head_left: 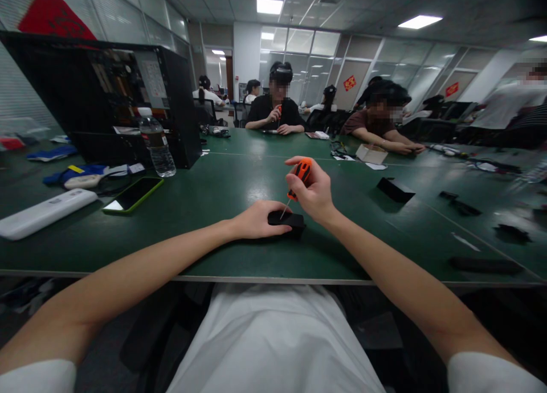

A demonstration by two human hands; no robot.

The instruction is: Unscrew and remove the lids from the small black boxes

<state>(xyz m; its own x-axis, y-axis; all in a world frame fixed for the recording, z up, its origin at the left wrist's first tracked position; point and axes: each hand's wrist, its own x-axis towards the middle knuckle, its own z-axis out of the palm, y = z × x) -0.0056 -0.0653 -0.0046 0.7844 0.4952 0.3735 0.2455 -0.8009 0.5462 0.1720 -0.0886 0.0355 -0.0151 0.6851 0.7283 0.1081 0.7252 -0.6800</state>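
A small black rectangular block (297, 220) rests on a wide green tabletop (231, 193). The bare left hand (258, 219) curls around the block's left end, thumb along the near side, holding it against the tabletop. Above the block and slightly to its right, the bare right hand (315, 191) is closed around the orange-and-black handle of a screwdriver (303, 174). The tool tilts, its thin metal shaft slanting down to the block's top; what the tip meets there is too small to tell.

Left of the block lies a dark-screened phone with a lime-green edge (133, 195), and farther left a long white plastic bar (49, 212). Beyond the block to the left, a clear plastic water bottle with a white cap (158, 145) stands in front of a large black open-sided computer case (179, 111). Right of the block and a little beyond it sits an angular black piece (395, 189). Straight beyond the block, across the tabletop, a person in a black shirt (256, 110) holds an orange-handled tool (280, 113).
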